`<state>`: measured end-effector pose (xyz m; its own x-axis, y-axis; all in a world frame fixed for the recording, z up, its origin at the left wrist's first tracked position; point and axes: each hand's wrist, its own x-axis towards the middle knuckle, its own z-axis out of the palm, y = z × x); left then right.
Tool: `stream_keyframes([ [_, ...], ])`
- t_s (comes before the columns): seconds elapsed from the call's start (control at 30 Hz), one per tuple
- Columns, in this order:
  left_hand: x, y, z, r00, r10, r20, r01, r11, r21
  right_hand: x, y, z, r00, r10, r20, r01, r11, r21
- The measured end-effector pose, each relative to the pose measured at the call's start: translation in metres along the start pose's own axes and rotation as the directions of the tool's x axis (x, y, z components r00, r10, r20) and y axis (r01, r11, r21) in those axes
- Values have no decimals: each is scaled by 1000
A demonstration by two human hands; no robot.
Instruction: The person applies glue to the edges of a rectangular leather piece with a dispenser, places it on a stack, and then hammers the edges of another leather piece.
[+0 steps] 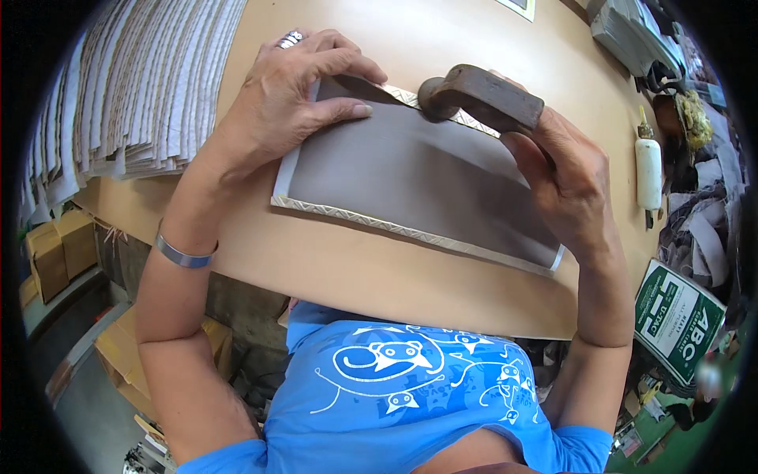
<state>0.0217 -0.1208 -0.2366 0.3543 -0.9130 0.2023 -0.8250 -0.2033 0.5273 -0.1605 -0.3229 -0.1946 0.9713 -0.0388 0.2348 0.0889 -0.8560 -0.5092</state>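
Observation:
A grey sheet panel (410, 174) with woven-patterned trim along its long edges lies on the tan tabletop in front of me. My left hand (308, 87) grips its far left corner, the thumb on the grey face and the fingers curled at the far trim. In my right hand (564, 170) is a dark metal hammer (493, 99), its head resting at or just above the far trim. The rounded end points left, toward my left hand. My right palm hides the rest of the hammer, and the left fingers cover part of the corner.
Tall stacks of layered fabric pieces (158, 87) stand at the left of the table (442, 288). A white bottle with a nozzle (648, 170) lies on the right. Beyond it are fabric scraps (703, 229) and a green-and-white box (679, 316). Cardboard boxes (63, 249) sit at lower left.

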Motion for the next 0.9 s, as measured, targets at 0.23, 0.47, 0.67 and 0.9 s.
stream_keyframes([
  [0.23, -13, 1, 3, 969, 237, -71, -186, 888, 419, 11, -7, -4, 995, -89, -50, 91, 995, 32],
  [0.47, -18, -2, 6, 975, 185, -122, -121, 905, 409, 25, -12, 1, 991, -133, -20, 131, 990, -56],
  [0.67, -16, -3, 4, 974, 155, -165, -90, 934, 345, 27, -11, 18, 997, -79, 7, 78, 997, 21],
  [0.9, -25, -8, -4, 980, 103, -167, -55, 961, 269, 40, -16, 10, 989, -145, 11, 145, 989, 12],
])
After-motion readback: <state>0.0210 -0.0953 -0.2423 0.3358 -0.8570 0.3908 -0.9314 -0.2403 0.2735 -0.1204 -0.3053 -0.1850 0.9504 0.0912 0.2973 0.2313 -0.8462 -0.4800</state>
